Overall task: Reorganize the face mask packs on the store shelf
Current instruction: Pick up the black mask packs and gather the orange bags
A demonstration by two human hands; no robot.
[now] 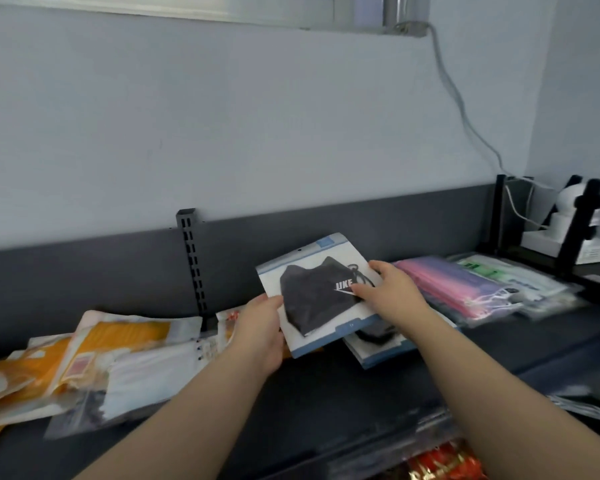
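A white and blue pack showing a black face mask (312, 292) is held tilted above the dark shelf (326, 393). My left hand (260, 330) grips its lower left edge. My right hand (388, 289) pinches its right side, thumb on the front. Beneath it lies another pack of the same kind (378, 344), mostly hidden. To the right lie pink and purple mask packs (465, 289) and green and white packs (520, 278). Orange and white packs (101, 351) are strewn at the left.
A dark back panel with a slotted upright (193, 258) runs behind the shelf. A white device (568, 223) with cables stands in a black frame at the far right. Red and gold packets (444, 462) show on a lower level at the bottom.
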